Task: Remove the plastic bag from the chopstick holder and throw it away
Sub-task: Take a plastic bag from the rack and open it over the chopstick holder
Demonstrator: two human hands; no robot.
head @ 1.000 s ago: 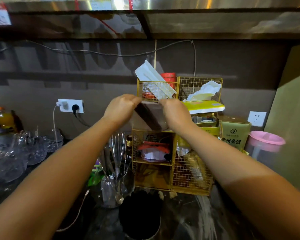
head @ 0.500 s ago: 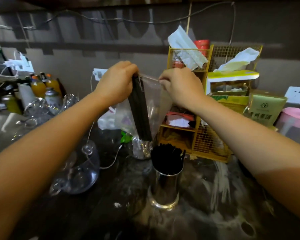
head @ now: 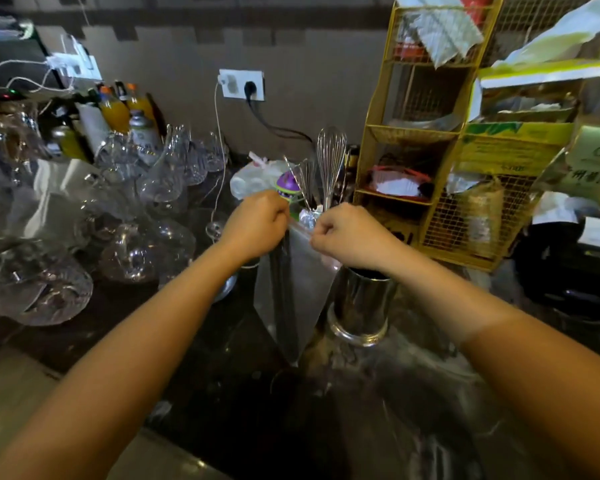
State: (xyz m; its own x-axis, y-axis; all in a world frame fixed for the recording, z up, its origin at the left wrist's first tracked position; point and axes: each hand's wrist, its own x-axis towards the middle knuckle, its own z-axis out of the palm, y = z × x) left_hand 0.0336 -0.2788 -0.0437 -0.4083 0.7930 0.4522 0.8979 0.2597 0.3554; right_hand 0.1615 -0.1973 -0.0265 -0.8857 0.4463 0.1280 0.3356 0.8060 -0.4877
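Observation:
A clear plastic bag (head: 305,292) hangs between my two hands, with a bundle of black chopsticks (head: 280,289) inside along its left side. My left hand (head: 257,225) is closed on the bag's top left corner and the chopsticks' upper ends. My right hand (head: 347,233) pinches the bag's top right edge. The bag's bottom tip reaches down near the dark countertop (head: 243,393). A shiny steel chopstick holder (head: 359,306) stands just right of the bag, under my right wrist, with dark chopstick ends showing at its rim.
Several glass cups and jugs (head: 84,230) crowd the counter's left side. A utensil pot with a whisk (head: 330,161) stands behind my hands. A yellow wire rack (head: 440,161) full of boxes fills the right. A wall socket with cables (head: 241,84) is behind.
My hands have lowered the bag of chopsticks from chest height down beside the steel holder. The view has tilted down toward the counter. The grip on the bag is unchanged.

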